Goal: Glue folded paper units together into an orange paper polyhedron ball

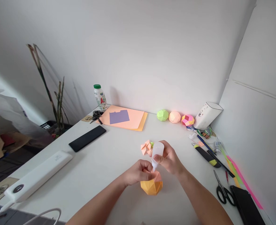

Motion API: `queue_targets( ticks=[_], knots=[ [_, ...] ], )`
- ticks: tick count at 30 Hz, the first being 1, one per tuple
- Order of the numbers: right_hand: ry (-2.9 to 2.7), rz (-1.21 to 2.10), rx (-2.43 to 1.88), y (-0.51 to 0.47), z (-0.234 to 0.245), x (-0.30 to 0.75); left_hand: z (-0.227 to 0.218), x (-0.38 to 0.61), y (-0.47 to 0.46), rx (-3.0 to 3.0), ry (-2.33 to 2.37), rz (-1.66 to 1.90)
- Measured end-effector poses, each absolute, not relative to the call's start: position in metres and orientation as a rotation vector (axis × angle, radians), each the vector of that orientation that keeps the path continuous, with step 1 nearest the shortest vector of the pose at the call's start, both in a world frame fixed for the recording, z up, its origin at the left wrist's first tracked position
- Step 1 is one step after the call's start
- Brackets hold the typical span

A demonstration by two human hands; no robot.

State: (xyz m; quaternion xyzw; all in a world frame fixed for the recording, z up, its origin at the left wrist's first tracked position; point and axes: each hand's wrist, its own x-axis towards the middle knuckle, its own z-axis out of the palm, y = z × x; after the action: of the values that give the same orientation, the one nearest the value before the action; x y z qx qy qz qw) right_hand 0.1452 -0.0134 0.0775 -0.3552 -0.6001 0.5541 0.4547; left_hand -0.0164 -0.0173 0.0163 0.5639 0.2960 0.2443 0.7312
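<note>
My right hand [172,157] is wrapped round a small white glue bottle [158,150], tipped with its nozzle down. The nozzle points at a faceted paper ball [152,187], orange below with a peach piece [157,176] at its top. My left hand [136,172] is closed at the upper left of the ball, its fingers pinching at the peach paper; the fingertips partly cover it. Just behind the bottle lies a small heap of folded peach paper pieces [146,147], with a bit of green among them.
Along the wall stand a green ball [162,115], a peach ball [175,117] and a multicoloured ball [187,120]. Paper sheets [133,117] lie behind. A utility knife [206,155], scissors [223,192] and a black phone [247,204] are at right; a white power strip [39,175] is at left.
</note>
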Motion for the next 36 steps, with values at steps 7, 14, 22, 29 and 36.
queue_targets(
  ticks=[7,14,22,29,36],
  knots=[
    [-1.473,1.385,-0.882,-0.0124,0.0791,0.1462,0.0154,-0.0155,-0.0172,1.239,0.642,0.544],
    [-1.487,1.362,-0.84,-0.014,0.0787,0.1443,0.015,-0.0166,-0.0176,1.228,0.633,0.553],
    [-1.462,1.419,-0.873,-0.0125,0.0796,0.1472,0.014,-0.0172,-0.0168,1.245,0.62,0.547],
    [-1.472,1.407,-0.857,-0.0138,0.0794,0.1446,0.0122,-0.0175,-0.0159,1.235,0.594,0.544],
    [-1.466,1.431,-0.839,-0.0125,0.0765,0.1437,0.0123,-0.0185,-0.0165,1.241,0.574,0.541]
  ],
)
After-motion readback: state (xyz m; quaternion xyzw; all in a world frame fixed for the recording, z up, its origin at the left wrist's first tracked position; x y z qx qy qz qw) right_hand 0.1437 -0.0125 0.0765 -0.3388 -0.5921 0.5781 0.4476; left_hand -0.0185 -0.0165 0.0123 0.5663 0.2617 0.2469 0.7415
